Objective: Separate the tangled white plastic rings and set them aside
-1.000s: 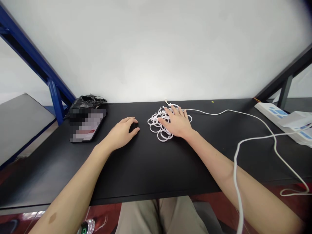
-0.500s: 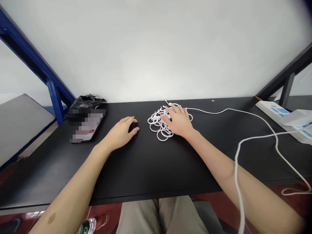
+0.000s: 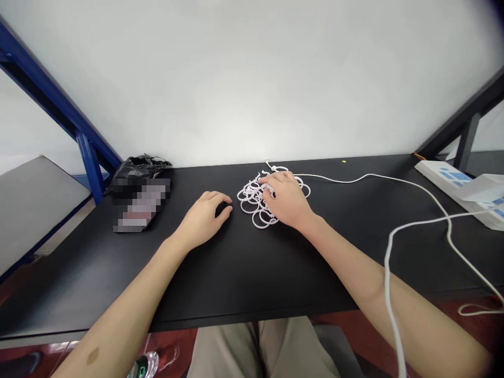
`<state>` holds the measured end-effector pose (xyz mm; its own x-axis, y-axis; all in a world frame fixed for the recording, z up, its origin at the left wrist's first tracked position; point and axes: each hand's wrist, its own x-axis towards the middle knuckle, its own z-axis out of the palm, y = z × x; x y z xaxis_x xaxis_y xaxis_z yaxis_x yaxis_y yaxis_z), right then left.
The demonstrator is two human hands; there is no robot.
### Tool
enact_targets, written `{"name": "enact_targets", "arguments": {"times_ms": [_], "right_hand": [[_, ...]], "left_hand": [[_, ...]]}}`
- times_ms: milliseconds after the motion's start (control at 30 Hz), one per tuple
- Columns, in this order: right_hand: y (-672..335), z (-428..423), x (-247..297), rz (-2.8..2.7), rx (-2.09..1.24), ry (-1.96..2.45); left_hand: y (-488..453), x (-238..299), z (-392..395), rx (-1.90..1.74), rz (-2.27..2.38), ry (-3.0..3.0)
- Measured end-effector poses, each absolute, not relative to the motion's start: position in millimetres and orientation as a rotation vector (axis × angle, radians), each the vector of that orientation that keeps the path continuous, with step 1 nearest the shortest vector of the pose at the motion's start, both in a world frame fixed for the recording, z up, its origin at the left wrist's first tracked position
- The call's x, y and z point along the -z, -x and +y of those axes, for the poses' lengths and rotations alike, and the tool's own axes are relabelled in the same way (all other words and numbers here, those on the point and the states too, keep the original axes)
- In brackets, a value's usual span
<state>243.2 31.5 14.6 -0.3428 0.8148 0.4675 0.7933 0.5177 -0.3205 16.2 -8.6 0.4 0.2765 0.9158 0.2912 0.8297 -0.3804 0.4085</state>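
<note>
A pile of white plastic loops (image 3: 252, 202) lies at the back middle of the black table (image 3: 244, 273). My right hand (image 3: 285, 199) rests on the pile's right side, its fingers curled down into the loops and gripping some of them. Just left of the pile, my left hand (image 3: 205, 218) lies palm down on the table. Its fingers are loosely bent, with the thumb apart and nothing in it.
A white cable (image 3: 388, 247) runs from the pile across the right side and over my right forearm. A crumpled black bag (image 3: 139, 165) and a blurred flat object (image 3: 137, 205) sit at the back left. White boxes (image 3: 460, 189) lie far right. A blue frame post (image 3: 88, 157) stands left.
My right hand's fingers, flat and spread on the loops before, have curled in and closed on them. My left hand has slid a little right, toward the pile.
</note>
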Motion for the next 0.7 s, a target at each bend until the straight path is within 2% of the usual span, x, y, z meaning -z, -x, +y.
{"name": "enact_targets", "arguments": {"times_ms": [400,700], "right_hand": [[-232.1,24.9,-5.4,-2.356,0.048,1.114],[-228.2,14.1,-12.6,-2.335,0.045,0.934]], "left_hand": [[-38.2,3.8,-4.8,-0.835,1.566,-2.481],[-39.5,-8.3,-9.7,-1.194,1.692,-1.915]]}}
